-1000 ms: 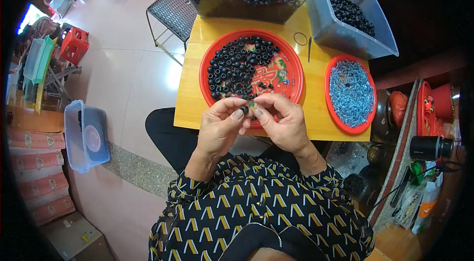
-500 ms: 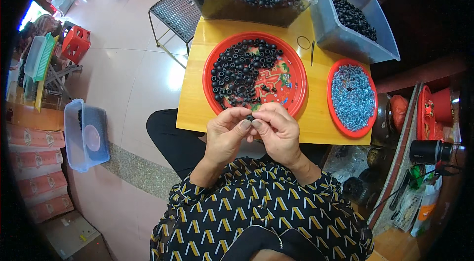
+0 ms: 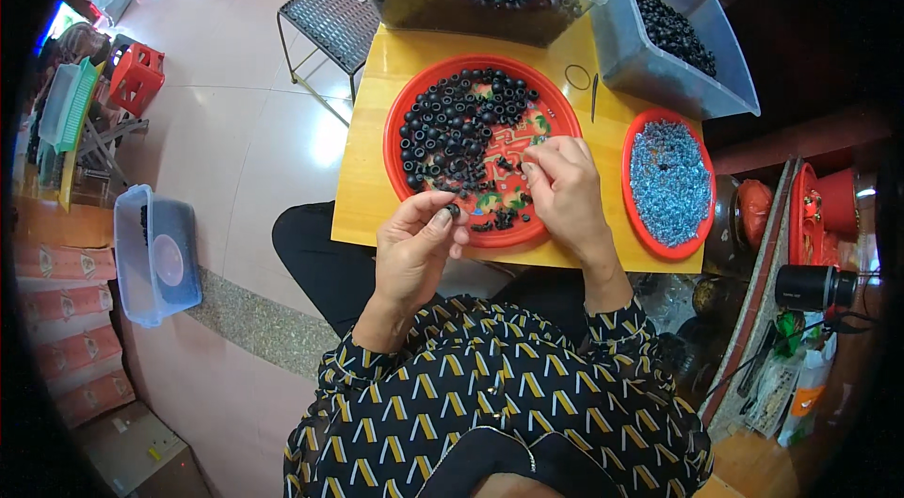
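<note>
My left hand (image 3: pixel 414 249) pinches one small black ring (image 3: pixel 453 211) between thumb and forefinger, just off the near rim of the big red plate (image 3: pixel 405 112) on the yellow worktop (image 3: pixel 363 187). Ahead of it: the pile of black rings (image 3: pixel 457 121). My right hand (image 3: pixel 565 192) is over the plate, fingertips closed down among loose rings; can't tell what it grips. Right of that hand: smaller red plate (image 3: pixel 629 206) of blue bits (image 3: pixel 669 183).
</note>
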A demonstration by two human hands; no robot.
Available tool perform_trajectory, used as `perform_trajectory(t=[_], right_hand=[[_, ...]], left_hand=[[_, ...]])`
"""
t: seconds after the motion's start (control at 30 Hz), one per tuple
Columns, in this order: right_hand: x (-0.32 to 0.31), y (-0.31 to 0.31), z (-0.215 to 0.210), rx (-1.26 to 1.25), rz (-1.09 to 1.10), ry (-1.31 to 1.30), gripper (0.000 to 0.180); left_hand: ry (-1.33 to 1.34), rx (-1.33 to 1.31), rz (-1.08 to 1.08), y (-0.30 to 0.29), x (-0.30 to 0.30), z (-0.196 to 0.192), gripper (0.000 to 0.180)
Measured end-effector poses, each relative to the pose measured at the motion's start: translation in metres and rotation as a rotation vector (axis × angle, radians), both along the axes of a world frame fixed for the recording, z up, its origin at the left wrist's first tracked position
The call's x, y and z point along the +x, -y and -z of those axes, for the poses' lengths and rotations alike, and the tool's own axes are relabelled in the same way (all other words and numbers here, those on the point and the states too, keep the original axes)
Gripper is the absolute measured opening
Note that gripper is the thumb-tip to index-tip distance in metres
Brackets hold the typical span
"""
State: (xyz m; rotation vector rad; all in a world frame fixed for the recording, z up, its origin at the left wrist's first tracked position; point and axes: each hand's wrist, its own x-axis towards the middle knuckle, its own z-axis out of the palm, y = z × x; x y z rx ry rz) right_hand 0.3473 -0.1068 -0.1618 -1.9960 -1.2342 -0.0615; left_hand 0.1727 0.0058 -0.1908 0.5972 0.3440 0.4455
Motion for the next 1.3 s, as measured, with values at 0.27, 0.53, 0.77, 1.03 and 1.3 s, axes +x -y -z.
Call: perform_trajectory(t=[0.27, 0.53, 0.77, 1.03, 1.3], right_hand=[[0.003, -0.003, 0.017, -0.176, 0.057, 0.16, 0.01], [-0.013, 0.004, 0.001, -0.069, -0.079, -0.708, 0.013], [-0.022, 0.013, -0.006, 0.175, -0.251, -1.353, 0.016], [-0.023, 0.016, 0.008, 0.36, -0.313, -1.56, 0.018], [-0.047, 0.016, -0.01, 0.339, -0.194, -1.602, 0.014]], left_hand=[[-0.038, 0.008, 0.019, -0.001, -0.002, -0.004, 0.025], [0.03, 0.063, 0.053, 0.0, -0.003, -0.003, 0.024], [0.095, 0.095, 0.074, 0.004, -0.002, -0.001, 0.025], [0.145, 0.085, 0.099, 0.005, -0.004, 0.001, 0.024], [0.118, 0.179, 0.048, 0.01, -0.003, -0.002, 0.025]])
